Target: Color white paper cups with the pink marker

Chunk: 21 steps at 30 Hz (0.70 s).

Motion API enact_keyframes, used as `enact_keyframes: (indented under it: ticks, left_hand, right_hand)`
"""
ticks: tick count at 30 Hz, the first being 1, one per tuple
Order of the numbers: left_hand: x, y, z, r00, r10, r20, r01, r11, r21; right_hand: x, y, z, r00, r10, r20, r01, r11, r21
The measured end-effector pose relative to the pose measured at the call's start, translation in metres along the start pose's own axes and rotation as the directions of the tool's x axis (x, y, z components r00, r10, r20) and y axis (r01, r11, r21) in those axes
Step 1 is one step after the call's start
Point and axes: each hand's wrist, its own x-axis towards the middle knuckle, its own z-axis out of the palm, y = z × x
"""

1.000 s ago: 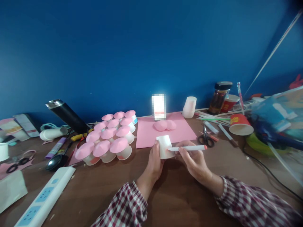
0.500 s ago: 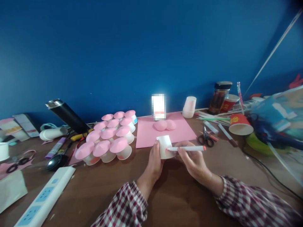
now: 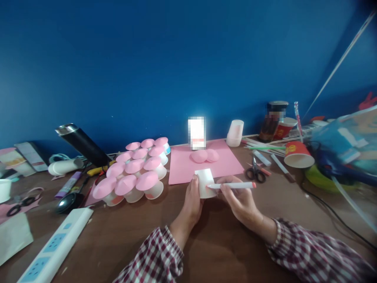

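Two hands meet over a small white paper cup (image 3: pixel 205 182) that stands upside down on the brown table (image 3: pixel 224 243), at the near edge of a pink paper sheet (image 3: pixel 229 163). Left hand (image 3: pixel 192 202) is wrapped around the cup's left side, thumb up against its wall, gripping it steady. Right hand (image 3: pixel 240 198) pinches a white marker with an orange end (image 3: pixel 232 185), fingers closed around the barrel; the marker lies nearly level and its tip touches the cup's right side. Both forearms wear plaid sleeves (image 3: pixel 159 257) in red and white.

On the pink sheet behind the cup lie two pink paper discs (image 3: pixel 204 156), overlapping. Left of the sheet stands a cluster of upturned cups topped with pink paper cones (image 3: pixel 134 173), packed close together in rows. A stack of white cups (image 3: pixel 235 133) sits at the sheet's far right corner by the blue wall (image 3: pixel 176 59). Right of the sheet lie black-handled scissors (image 3: pixel 255 173), with several pens and straws beyond them, and a red paper cup (image 3: pixel 296 154) further right. A dark jar (image 3: pixel 272 122) stands at the wall. On the near left lies a white power strip (image 3: pixel 54 247), with a black flask (image 3: pixel 82 143) tipped on its side further back
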Motion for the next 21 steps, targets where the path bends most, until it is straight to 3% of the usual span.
enact_keyframes:
  ticks: [4, 10, 16, 21]
  left_hand:
    - [-0.0004, 0.0054, 0.0052, 0.998, -0.051, 0.039, 0.05, 0.999, 0.015]
    - [-0.0004, 0.0085, 0.0095, 0.996, -0.093, -0.012, 0.093, 0.996, 0.002]
    - [-0.0002, 0.0062, 0.0069, 0.998, -0.06, 0.028, 0.06, 0.998, -0.006]
    - [0.0015, 0.0048, 0.0067, 0.997, -0.074, -0.002, 0.074, 0.997, -0.016]
  right_hand:
    - [0.0011, -0.0019, 0.0, 0.999, -0.007, 0.033, 0.008, 0.999, -0.039]
    - [0.0016, -0.0088, -0.0016, 0.995, -0.041, 0.089, 0.05, 0.993, -0.107]
    - [0.0012, -0.0005, -0.0028, 1.0, 0.023, 0.018, -0.022, 1.0, -0.021]
    - [0.0037, -0.0028, -0.0034, 0.997, 0.013, 0.073, -0.011, 0.999, -0.03]
